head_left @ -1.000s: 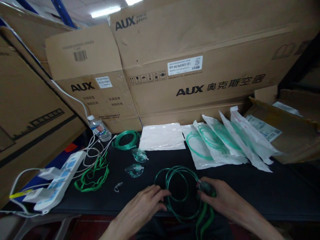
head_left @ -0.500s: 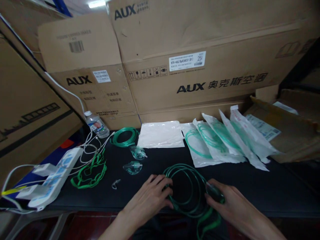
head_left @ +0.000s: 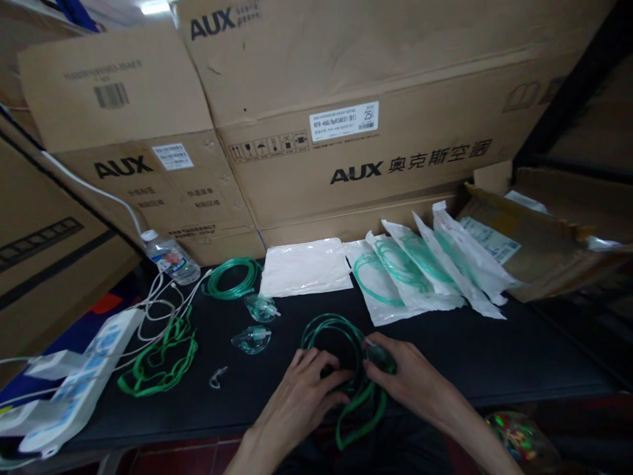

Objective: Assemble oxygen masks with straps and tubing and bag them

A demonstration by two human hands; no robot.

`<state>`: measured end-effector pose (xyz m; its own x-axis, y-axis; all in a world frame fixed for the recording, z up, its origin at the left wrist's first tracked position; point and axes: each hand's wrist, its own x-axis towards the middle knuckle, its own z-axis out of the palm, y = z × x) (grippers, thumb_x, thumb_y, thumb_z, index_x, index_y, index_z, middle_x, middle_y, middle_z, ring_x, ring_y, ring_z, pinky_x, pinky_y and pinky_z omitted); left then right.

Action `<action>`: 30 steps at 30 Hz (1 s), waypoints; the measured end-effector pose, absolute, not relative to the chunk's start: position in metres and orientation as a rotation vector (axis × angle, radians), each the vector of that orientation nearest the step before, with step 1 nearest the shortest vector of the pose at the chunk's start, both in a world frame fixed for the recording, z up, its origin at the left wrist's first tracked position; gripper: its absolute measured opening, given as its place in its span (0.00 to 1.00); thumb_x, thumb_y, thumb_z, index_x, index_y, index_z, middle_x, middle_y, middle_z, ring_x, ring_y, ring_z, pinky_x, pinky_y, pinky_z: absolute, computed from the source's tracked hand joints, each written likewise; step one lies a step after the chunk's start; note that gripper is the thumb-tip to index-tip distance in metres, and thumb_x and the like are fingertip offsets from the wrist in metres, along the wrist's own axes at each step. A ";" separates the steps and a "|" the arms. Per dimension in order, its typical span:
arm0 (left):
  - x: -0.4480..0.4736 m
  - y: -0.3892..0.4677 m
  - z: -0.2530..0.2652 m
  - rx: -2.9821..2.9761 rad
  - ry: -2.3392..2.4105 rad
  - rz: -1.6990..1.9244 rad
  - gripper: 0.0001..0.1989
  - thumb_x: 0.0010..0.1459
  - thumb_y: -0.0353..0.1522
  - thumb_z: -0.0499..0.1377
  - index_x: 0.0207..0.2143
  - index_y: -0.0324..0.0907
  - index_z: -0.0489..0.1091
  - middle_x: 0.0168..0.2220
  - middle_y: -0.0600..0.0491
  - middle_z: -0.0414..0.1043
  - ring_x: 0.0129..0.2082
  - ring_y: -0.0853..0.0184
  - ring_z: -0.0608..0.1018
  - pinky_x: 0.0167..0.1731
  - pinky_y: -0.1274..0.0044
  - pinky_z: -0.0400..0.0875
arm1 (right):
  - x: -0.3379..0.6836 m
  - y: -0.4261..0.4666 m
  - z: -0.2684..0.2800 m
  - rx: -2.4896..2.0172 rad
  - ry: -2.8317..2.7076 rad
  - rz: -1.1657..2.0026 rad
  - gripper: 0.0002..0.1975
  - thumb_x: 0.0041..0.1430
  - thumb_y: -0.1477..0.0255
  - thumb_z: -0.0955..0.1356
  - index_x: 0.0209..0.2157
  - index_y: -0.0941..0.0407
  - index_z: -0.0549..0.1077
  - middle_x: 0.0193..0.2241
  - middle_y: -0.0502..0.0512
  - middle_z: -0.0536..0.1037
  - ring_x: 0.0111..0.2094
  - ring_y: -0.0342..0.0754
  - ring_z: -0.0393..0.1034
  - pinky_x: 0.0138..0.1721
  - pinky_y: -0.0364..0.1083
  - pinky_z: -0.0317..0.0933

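Head view: I see both bare hands working over the front of a black table. Green tube lies in loose loops between them. Left hand is on the coil's left side, fingers bent over the tube, thumb and forefinger reaching to the right; can't tell from here if they grip it. Right hand pinches a clear green mask between thumb and fingers, at the coil's right side. A green strap loops down below the hands, past the table's front edge. Left of the hands I get a loose mask, a second mask just in front of it, a small clear clip and a tangle of green bands. Behind those: a coil of hose beside a flat white packet. To the right, a row of bagged tubes overlaps. Far left, a power strip with white cables, bottle behind, tilted. Large cardboard box at the back.
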<state>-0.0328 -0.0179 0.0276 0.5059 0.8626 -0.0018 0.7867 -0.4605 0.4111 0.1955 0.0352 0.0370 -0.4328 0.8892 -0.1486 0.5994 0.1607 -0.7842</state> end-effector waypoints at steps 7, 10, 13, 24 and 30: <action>-0.030 -0.034 0.009 2.338 1.410 0.492 0.30 0.57 0.44 0.69 0.61 0.51 0.69 0.54 0.49 0.73 0.54 0.54 0.73 0.56 0.60 0.67 | 0.206 0.039 0.035 -1.353 -2.077 1.218 0.09 0.59 0.71 0.65 0.39 0.55 0.75 0.36 0.52 0.82 0.36 0.48 0.75 0.40 0.44 0.65; -0.027 -0.039 0.008 2.356 1.443 0.552 0.24 0.60 0.38 0.68 0.58 0.50 0.71 0.51 0.49 0.74 0.52 0.55 0.74 0.54 0.60 0.67 | 0.219 0.033 0.031 -1.376 -2.001 1.250 0.10 0.60 0.70 0.66 0.41 0.55 0.76 0.31 0.49 0.81 0.32 0.47 0.74 0.35 0.43 0.64; -0.023 -0.040 0.009 2.336 1.494 0.636 0.19 0.62 0.31 0.67 0.55 0.50 0.73 0.48 0.50 0.75 0.50 0.57 0.75 0.52 0.60 0.67 | 0.230 0.020 0.027 -1.438 -1.864 1.314 0.09 0.61 0.67 0.66 0.40 0.55 0.75 0.30 0.49 0.79 0.32 0.48 0.73 0.34 0.44 0.65; -0.027 -0.040 0.007 2.324 1.489 0.587 0.24 0.62 0.33 0.68 0.58 0.54 0.70 0.51 0.51 0.74 0.53 0.55 0.73 0.52 0.61 0.67 | 0.213 0.009 0.040 -1.414 -1.949 1.230 0.11 0.60 0.70 0.63 0.41 0.56 0.75 0.34 0.55 0.81 0.36 0.52 0.78 0.39 0.47 0.70; -0.079 -0.054 0.021 2.330 1.484 0.693 0.23 0.69 0.22 0.52 0.61 0.52 0.66 0.54 0.51 0.72 0.56 0.61 0.70 0.57 0.66 0.66 | 0.252 -0.024 0.041 -1.173 -2.257 0.518 0.20 0.58 0.74 0.69 0.53 0.51 0.75 0.53 0.58 0.81 0.47 0.55 0.80 0.46 0.46 0.73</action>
